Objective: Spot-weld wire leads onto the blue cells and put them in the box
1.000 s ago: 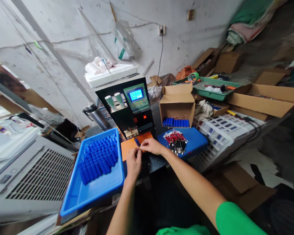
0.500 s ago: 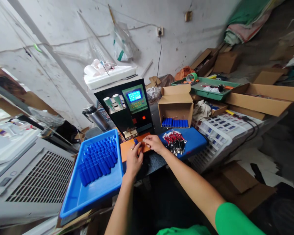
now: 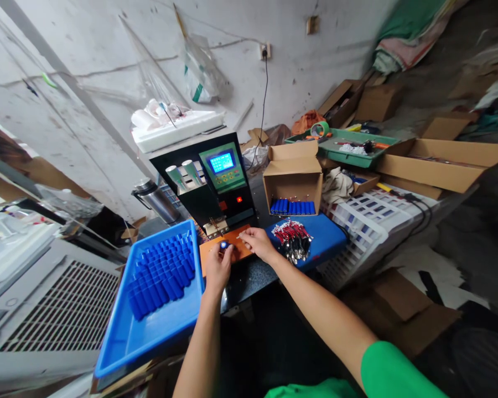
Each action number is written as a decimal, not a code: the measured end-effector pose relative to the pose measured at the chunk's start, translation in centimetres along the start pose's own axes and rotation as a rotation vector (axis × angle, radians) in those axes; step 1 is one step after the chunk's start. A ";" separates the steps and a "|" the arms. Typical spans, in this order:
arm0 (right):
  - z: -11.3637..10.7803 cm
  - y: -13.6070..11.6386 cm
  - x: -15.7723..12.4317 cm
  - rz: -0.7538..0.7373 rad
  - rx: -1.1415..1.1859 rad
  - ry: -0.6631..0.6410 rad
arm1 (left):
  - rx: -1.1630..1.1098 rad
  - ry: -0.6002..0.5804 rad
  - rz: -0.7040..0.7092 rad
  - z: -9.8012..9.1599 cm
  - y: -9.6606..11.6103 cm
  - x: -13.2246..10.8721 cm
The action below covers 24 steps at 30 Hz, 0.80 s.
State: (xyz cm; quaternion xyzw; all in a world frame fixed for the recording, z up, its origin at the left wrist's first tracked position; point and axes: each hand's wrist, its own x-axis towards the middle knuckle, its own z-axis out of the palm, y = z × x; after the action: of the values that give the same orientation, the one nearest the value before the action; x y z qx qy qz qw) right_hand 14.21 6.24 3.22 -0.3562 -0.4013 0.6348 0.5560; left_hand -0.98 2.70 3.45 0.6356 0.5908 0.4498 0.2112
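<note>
My left hand (image 3: 219, 267) is closed around a blue cylindrical battery cell (image 3: 224, 244), whose end faces up in front of the spot welder's electrodes (image 3: 216, 227). Beside it, my right hand (image 3: 258, 243) pinches something small and pale that I cannot make out. Both hands are over the orange board (image 3: 207, 253) at the foot of the black spot welder (image 3: 228, 199). To the right, a pile of red and black wire leads (image 3: 294, 241) with white ends lies on a blue pad (image 3: 326, 237).
At left, a blue tray (image 3: 116, 331) holds rows of blue cells (image 3: 161, 276). An open cardboard box (image 3: 292, 166) with more cells stands behind the pad. A steel flask (image 3: 160, 203) is left of the welder. A white crate (image 3: 357, 235) and a green tray (image 3: 352, 157) are at right.
My left hand has drawn the cell slightly back from the electrodes and tilted it so that its end shows. My right hand remains close by, still pinching. The whole view has shifted a little.
</note>
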 end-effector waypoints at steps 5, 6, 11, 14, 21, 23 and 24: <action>0.1 0.3 0.2 0.009 0.008 0.009 | 0.013 0.006 -0.018 0.2 -0.1 0.7; 0.1 0.3 0.2 0.012 0.007 0.012 | -0.005 0.001 -0.035 0.4 -0.3 0.7; 0.4 0.2 0.2 0.012 -0.031 0.047 | 0.030 -0.030 -0.049 0.9 -1.3 0.8; 0.6 -0.1 0.2 0.021 -0.047 0.060 | 0.099 -0.031 -0.029 1.0 -1.7 0.8; 1.8 -0.7 0.4 0.046 -0.044 0.049 | 0.120 -0.021 -0.019 1.1 -1.6 0.6; 2.2 -0.8 0.5 0.044 -0.041 0.048 | 0.132 -0.009 -0.017 1.0 -1.3 0.5; 2.4 -0.8 0.6 0.040 -0.042 0.049 | 0.139 -0.002 -0.017 1.0 -1.2 0.4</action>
State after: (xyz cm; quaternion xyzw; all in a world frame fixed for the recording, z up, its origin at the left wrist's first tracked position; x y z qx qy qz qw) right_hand 12.29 6.61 4.93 -0.3913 -0.3935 0.6283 0.5452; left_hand -0.87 3.65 2.10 0.6443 0.6258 0.4052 0.1707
